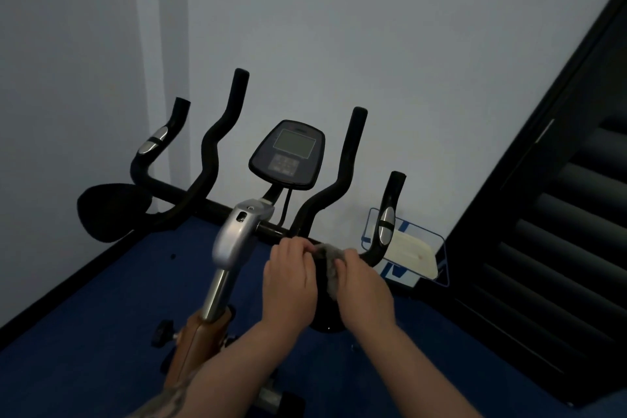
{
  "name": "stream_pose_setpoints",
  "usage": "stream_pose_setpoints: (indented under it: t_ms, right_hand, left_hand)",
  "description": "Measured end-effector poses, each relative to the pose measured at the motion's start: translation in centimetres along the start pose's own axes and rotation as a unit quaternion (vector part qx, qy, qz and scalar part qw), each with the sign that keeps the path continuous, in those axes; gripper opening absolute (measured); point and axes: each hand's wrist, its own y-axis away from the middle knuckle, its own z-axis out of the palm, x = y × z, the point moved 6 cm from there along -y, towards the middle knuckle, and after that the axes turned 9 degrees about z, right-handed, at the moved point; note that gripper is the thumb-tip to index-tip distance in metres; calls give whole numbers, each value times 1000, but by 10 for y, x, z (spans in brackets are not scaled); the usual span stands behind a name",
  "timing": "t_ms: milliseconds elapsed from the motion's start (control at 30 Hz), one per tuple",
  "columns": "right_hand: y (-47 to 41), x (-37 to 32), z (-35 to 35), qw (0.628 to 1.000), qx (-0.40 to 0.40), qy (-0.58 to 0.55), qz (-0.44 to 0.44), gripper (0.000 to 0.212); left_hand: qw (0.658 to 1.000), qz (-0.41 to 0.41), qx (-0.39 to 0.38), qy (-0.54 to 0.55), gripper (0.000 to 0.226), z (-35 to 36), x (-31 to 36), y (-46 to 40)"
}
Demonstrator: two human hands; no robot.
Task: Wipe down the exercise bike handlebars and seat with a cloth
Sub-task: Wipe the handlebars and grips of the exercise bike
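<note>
Handlebars (217,146) of a black exercise bike fill the middle of a dim room, standing on a blue floor (84,332) against a pale wall, with a small console (287,153) between the upright bars. Both hands meet on the lower right stretch of the bar: the left hand (288,285) pinches one edge of a grey cloth (327,265) in a closed grip, and the right hand (361,288) curls its fingers round the other side, pressing it against the bar. A white and blue tray (412,256) lies on the floor just beyond.
</note>
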Motion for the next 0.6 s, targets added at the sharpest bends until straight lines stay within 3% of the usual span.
stream_pose_setpoints:
  t_ms: [100, 233, 467, 600]
  right_hand:
    - [19, 16, 3, 1000, 21, 10, 18, 17]
    - [-6, 5, 3, 995, -20, 93, 21, 28]
    - [8, 17, 5, 989, 0, 143, 41, 33]
    - [-4, 14, 6, 982, -55, 174, 37, 20]
  left_hand:
    - [998, 15, 14, -51, 20, -2, 2, 1]
    - [996, 22, 4, -88, 37, -3, 6, -3]
    - [997, 13, 1, -77, 24, -2, 4, 0]
    - [996, 28, 21, -79, 22, -4, 6, -2]
